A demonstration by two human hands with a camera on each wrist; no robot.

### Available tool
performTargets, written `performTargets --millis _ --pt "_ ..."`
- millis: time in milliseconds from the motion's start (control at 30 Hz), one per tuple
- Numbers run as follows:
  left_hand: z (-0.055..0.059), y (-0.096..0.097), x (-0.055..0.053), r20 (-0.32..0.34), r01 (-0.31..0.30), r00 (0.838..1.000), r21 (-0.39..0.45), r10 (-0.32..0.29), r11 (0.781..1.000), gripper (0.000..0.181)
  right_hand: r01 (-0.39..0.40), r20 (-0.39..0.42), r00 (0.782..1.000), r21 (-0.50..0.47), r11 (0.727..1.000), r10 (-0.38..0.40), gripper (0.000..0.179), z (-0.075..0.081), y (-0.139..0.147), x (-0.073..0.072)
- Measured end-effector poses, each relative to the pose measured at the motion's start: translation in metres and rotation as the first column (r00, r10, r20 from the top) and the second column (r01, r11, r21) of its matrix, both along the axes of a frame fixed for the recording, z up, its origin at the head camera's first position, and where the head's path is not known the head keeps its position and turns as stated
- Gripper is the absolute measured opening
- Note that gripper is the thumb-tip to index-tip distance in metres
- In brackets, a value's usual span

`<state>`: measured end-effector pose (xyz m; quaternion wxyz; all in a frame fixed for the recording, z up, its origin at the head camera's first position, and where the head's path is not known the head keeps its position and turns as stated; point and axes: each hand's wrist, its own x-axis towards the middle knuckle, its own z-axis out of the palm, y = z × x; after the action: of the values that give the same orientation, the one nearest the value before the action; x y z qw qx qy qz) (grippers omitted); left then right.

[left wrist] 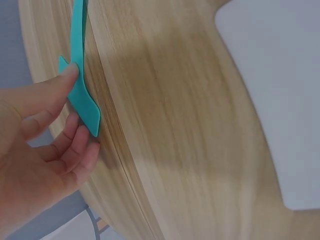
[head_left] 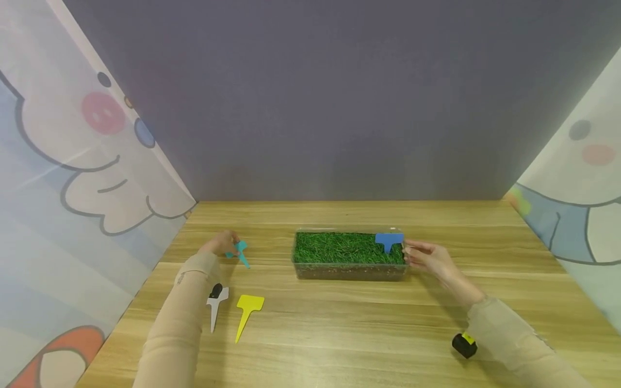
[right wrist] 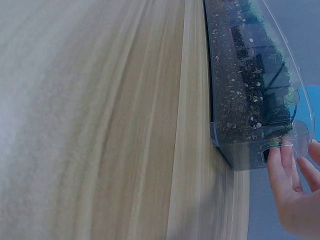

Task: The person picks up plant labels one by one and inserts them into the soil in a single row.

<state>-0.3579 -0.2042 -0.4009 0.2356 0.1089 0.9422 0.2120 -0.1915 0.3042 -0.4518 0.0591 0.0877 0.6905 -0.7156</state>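
While the left hand (head_left: 220, 244) pinches the teal marker (left wrist: 87, 106), stem free, left of the grass planter (head_left: 349, 272), the right hand (head_left: 433, 261) touches the planter's end, presumably steadying it, its fingers' grip unclear.

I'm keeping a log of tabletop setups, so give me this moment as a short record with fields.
left hand: pinches the teal plant marker
right hand: touches the right end of the clear planter
planter contents: soil under green grass
standing in planter: blue plant marker, at the right end, stem down in the grass
lying nearby: yellow plant marker and, left of it, white plant marker
surface: wood-grain tabletop
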Motion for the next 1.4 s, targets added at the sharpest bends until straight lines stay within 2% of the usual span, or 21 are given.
performTargets --millis 133,200,400,533,633,800,867,1033,1233,1333,1400 --pt "0.0 0.0 0.001 0.029 -0.007 1.0 0.01 0.007 1.0 0.019 -0.006 0.002 1.0 0.004 1.0 0.006 0.096 0.001 0.0 0.001" --pt "0.0 0.001 0.001 0.033 -0.005 0.999 0.014 0.005 1.0 0.017 -0.006 0.005 1.0 0.005 1.0 0.006 0.096 0.002 -0.001 0.001" --pt "0.0 0.006 0.0 0.028 -0.012 1.0 0.006 0.012 1.0 0.027 -0.003 0.014 1.0 0.009 1.0 0.003 0.099 0.002 -0.001 0.001" --pt "0.0 0.007 -0.002 0.043 -0.04 0.998 -0.005 0.04 0.999 0.03 -0.012 0.02 1.0 0.016 1.0 0.012 0.097 0.004 -0.001 0.002" --pt "0.001 0.008 -0.003 0.055 -0.052 0.997 -0.014 0.053 0.999 0.029 -0.015 0.018 1.0 0.011 1.0 0.015 0.088 0.009 -0.003 0.004" --pt "0.004 0.009 -0.005 0.052 -0.025 0.998 -0.042 0.027 0.999 0.033 -0.034 -0.033 0.999 -0.054 0.998 0.032 0.055 0.014 -0.004 0.006" --pt "0.005 0.01 -0.005 0.05 -0.02 0.999 -0.046 0.022 0.999 0.038 -0.045 -0.052 0.998 -0.066 0.997 0.041 0.047 0.015 -0.005 0.007" --pt "0.007 0.011 -0.003 0.037 -0.025 0.999 -0.04 0.027 0.999 0.043 -0.007 -0.007 1.0 -0.027 1.0 0.007 0.064 0.011 -0.004 0.004" --pt "0.005 0.009 -0.002 0.038 -0.022 0.999 -0.032 0.023 0.999 0.028 -0.011 -0.013 1.0 -0.026 1.0 0.011 0.076 0.004 -0.001 0.001" --pt "0.003 0.008 -0.002 0.045 -0.032 0.998 -0.043 0.034 0.999 0.036 0.009 0.008 1.0 -0.026 1.0 -0.009 0.087 0.003 -0.001 0.001" --pt "0.004 0.009 -0.003 0.05 -0.031 0.998 -0.058 0.034 0.998 0.041 0.008 0.007 1.0 -0.024 1.0 -0.008 0.086 0.005 -0.002 0.002"
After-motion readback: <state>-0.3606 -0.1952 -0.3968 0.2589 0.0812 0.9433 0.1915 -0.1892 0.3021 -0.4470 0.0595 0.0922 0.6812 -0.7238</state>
